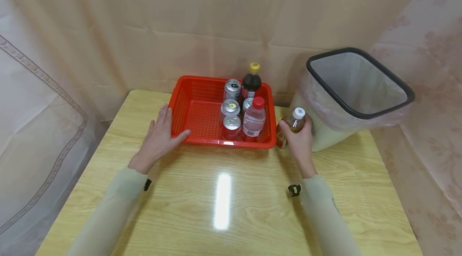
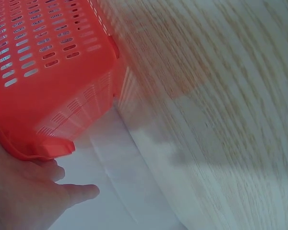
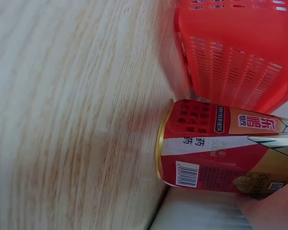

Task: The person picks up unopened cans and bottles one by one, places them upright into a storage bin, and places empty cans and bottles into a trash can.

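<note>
A red plastic basket stands on the table. My left hand rests against its left front corner, fingers straight along the side and thumb across the front rim. In the left wrist view the fingers show beyond the rim. My right hand grips a drink bottle with a white cap and a red and gold label, upright just right of the basket. Inside the basket's right half are several cans, a red-capped bottle and a dark bottle with a yellow cap.
Right of the held bottle stands a pale bin with a black rim and a clear liner, close behind my right hand. A beige curtain hangs behind the wood-grain table. Light reflects off the tabletop in front of the basket.
</note>
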Action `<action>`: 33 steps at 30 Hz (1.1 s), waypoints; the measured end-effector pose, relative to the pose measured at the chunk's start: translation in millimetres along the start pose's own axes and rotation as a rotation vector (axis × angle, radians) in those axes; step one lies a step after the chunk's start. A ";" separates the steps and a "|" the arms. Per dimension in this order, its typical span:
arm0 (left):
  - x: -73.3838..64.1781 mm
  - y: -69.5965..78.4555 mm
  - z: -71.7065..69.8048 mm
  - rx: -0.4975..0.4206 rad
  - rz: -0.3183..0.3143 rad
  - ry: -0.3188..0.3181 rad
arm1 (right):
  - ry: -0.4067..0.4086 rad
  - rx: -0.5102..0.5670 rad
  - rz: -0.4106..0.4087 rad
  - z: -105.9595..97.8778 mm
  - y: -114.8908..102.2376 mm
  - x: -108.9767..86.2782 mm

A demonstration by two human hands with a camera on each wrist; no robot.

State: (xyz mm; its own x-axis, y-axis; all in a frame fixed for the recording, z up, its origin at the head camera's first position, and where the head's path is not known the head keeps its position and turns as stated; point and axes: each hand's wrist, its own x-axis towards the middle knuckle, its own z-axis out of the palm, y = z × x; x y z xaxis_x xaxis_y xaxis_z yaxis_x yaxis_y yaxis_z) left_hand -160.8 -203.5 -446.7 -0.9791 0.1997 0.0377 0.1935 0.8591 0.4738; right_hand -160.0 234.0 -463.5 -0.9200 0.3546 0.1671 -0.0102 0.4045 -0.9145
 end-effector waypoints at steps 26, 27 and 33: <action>0.8 -0.8 2.1 -0.025 -0.020 -0.009 | 0.010 0.001 -0.110 -2.6 0.0 -8.5; 0.8 -0.8 2.2 -0.026 -0.019 -0.009 | 0.010 0.004 -0.115 -3.6 -0.6 -9.8; 0.8 -0.4 1.5 -0.037 -0.009 0.001 | 0.009 0.032 -0.120 -11.1 -4.6 -17.6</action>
State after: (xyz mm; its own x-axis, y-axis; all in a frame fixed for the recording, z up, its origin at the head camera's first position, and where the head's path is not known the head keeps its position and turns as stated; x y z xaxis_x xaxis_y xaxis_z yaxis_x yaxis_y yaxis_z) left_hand -161.6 -202.9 -448.2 -0.9809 0.1917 0.0338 0.1822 0.8426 0.5068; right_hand -139.4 235.3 -458.1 -0.9079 0.3125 0.2793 -0.1328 0.4175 -0.8989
